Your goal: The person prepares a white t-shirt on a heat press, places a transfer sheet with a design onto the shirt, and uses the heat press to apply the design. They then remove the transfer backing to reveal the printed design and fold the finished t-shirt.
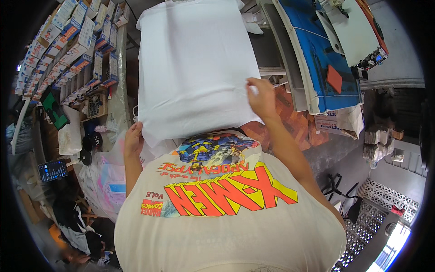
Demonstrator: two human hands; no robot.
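A white piece of fabric (195, 59), smooth at the top and creased near me, lies spread over a flat board-like support that it hides. At its near left corner, my left hand (133, 138) is closed on the fabric's edge, thumb and fingers pressed together. My right hand (263, 100) is over the fabric's right edge, higher up. Its fingers are bent, and a gap shows between thumb and forefinger. The fabric's near edge hangs loosely in front of my printed shirt (226, 240).
Rows of cardboard boxes (81, 50) fill a bench at left, with a phone (53, 171) with a lit screen below. A blue-topped machine or table (312, 68) stands close on the right, bearing an orange block (334, 79). Reddish floor tiles (294, 127) show beneath.
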